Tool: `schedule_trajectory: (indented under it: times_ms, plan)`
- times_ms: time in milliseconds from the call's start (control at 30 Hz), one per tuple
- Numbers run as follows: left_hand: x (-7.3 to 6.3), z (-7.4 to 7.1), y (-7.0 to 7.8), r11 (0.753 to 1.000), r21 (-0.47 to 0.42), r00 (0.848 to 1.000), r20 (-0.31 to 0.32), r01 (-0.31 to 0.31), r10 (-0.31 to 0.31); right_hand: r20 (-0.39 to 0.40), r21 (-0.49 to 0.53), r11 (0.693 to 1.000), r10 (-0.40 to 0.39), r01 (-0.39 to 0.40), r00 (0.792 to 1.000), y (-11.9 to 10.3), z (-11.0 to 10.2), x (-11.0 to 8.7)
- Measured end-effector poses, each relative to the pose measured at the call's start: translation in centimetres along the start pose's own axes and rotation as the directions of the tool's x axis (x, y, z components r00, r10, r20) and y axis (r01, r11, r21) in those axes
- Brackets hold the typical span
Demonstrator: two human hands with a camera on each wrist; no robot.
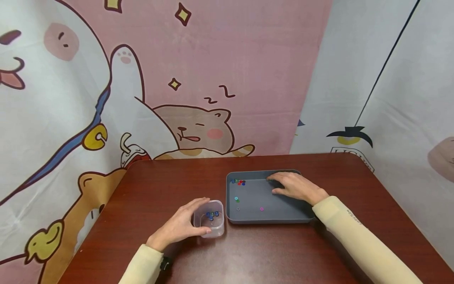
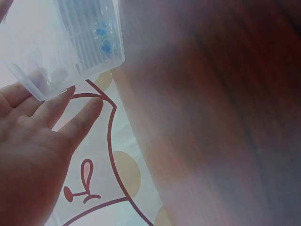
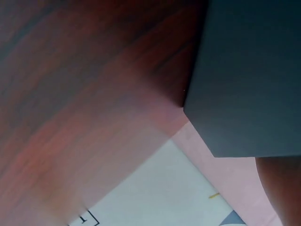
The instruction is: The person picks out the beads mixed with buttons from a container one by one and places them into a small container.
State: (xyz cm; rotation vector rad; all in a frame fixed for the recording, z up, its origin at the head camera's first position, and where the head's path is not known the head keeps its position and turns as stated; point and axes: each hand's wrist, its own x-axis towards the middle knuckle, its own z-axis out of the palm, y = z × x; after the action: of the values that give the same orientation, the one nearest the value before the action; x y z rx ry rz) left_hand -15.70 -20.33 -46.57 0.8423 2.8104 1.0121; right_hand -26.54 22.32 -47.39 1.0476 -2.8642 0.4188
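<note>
Inside the gray tray (image 1: 250,197), small colored beads (image 1: 241,182) show only in the head view; the right wrist view catches just its outside. The left hand (image 1: 180,225) holds the clear container (image 1: 219,230) with blue beads (image 1: 211,218) inside, thumb and fingers around it. The right hand (image 1: 296,186) reaches over the tray's far side, thumb parted from fingers; any grip on a bead cannot be told.

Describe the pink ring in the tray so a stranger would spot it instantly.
On the brown table, find the gray tray. Toward its near edge, about midway along, lies the pink ring. Sitting alone, it is the only pink one visible.
</note>
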Motion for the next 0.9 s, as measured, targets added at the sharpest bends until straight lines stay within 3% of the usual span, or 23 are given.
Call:
schedule_trajectory:
  times_ms: [167, 467, 900]
  plan:
    - [0.1, 0.0, -0.1, 1.0, 0.002, 1.0, -0.003, -0.003, 0.003, 0.016, 0.023, 0.999, 0.027, -0.028, 1.0, 0.3, 0.1, 0.2]
    - [0.0, 0.0, 0.0, 1.0, -0.01, 1.0, 0.003, 0.013, -0.013, 0.043, -0.028, 1.0, -0.01, 0.011, 0.999, 0.1, 0.8, 0.4]
    - [0.0, 0.1, 0.0, 1.0, -0.017, 1.0, 0.005, 0.016, -0.016, -0.064, -0.005, 0.994, -0.107, 0.107, 0.992, -0.3, 1.2, 0.3]
